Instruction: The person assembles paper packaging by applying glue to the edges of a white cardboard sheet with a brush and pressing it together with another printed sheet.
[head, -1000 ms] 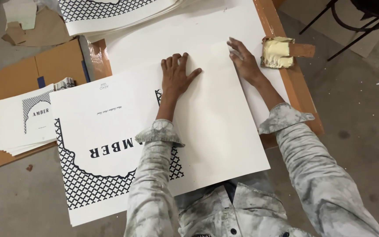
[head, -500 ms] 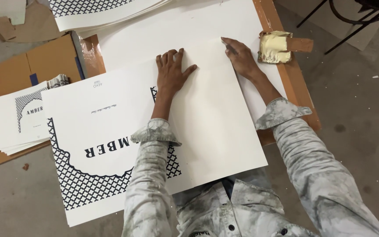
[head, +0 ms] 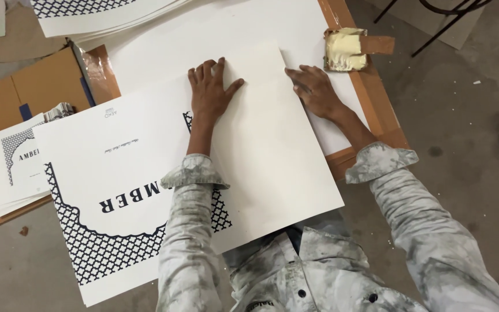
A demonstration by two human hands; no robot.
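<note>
A large white sheet (head: 272, 156) lies folded over a printed sheet (head: 105, 202) with dark lattice edging, both overhanging the near edge of the desk (head: 376, 110). The left hand (head: 209, 89) presses flat on the white sheet, fingers spread. The right hand (head: 314, 89) rests flat at its right edge, holding nothing. Farther off sits a yellowish glue pad (head: 342, 49); a stack of printed sheets (head: 12, 167) lies left.

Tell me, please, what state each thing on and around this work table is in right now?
Left hand: flat, fingers spread, pressing on the folded flap.
Right hand: flat, pressing at the flap's right edge.
Printed sheet: folded, blank flap laid over its patterned side.
Glue pad: smeared with yellowish paste, taped to the table edge.
Stack of printed sheets: lying flat, print up, left of the table.
</note>
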